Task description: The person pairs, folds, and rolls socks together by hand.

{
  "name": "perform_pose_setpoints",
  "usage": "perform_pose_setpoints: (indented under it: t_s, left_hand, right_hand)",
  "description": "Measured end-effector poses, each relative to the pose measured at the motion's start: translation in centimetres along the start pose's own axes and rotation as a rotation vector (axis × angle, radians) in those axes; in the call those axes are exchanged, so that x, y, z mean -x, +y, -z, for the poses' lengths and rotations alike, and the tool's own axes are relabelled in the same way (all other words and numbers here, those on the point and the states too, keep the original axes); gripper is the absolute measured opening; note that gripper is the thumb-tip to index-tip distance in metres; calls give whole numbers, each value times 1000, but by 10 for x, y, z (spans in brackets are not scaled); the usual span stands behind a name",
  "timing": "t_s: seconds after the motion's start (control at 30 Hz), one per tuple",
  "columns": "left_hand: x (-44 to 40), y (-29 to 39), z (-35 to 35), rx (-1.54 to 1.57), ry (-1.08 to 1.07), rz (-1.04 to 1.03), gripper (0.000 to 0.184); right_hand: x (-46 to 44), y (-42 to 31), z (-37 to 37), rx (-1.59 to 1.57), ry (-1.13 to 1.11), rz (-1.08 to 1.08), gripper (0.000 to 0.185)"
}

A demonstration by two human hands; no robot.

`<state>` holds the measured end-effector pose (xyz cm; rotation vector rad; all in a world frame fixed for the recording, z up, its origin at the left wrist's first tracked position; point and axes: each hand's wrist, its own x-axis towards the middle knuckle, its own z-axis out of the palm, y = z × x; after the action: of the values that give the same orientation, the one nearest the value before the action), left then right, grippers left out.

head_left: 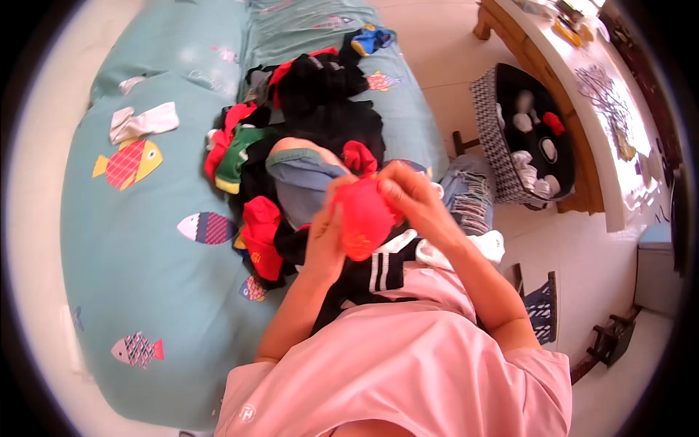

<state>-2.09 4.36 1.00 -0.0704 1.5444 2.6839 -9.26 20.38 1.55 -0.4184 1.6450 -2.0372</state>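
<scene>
A bright red sock (364, 218) is held up in front of my lap between both hands. My left hand (328, 226) grips its left side, with the fingers closed on the cloth. On the other side my right hand (411, 197) pinches its upper right edge. Part of the red cloth is hidden behind the fingers. Another red sock (262, 237) lies to the left of my left hand. Black socks with white stripes (384, 272) and a white sock (473, 249) rest on my lap.
Piled dark clothes (320, 87), a green sock (240, 156) and blue-yellow socks (371, 41) lie on the fish-patterned bed (153, 269). Off to the side lies a pale sock (145, 121). A houndstooth basket (488, 131) with rolled socks stands right, beside a wooden table (535, 54).
</scene>
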Motion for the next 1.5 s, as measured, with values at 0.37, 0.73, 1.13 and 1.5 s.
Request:
perform_pose_setpoints:
  t_s: [0.37, 0.73, 1.13, 1.5]
  left_hand:
    - [-28, -9, 31, -606, 93, -316, 21]
    - [-44, -14, 74, -574, 177, -273, 14]
    - [-46, 32, 52, -249, -89, 272, 33]
    - [-12, 65, 91, -514, 71, 106, 13]
  right_hand:
    - [44, -6, 113, 1520, 750, 312, 40]
    - [-97, 96, 54, 1110, 260, 243, 29]
    - [-62, -19, 0, 343, -314, -19, 28]
    - [-40, 16, 30, 123, -466, -268, 30]
